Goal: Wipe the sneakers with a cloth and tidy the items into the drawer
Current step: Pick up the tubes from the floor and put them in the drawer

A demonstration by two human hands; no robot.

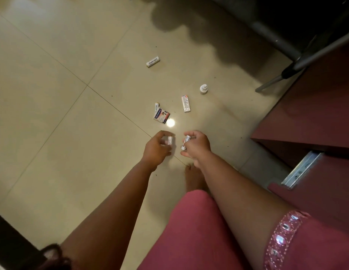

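Observation:
My left hand [157, 148] curls its fingers round a small white bottle [170, 140] low over the tiled floor. Close beside it, my right hand [197, 146] grips a small white tube or packet [186, 142]. Ahead on the floor lie a white "Heybright" box [153, 61], a second white box [157, 106] tucked behind a red-and-white medicine carton [161, 116], a long white packet [185, 104] and a small white bottle with a cap [203, 89]. No sneakers or cloth are in view.
A maroon cabinet [315, 114] stands at the right with a pulled-out drawer and its metal rail [300, 170]. Grey chair legs [282, 75] cross the upper right. My bare foot [193, 178] rests on the tiles below my hands.

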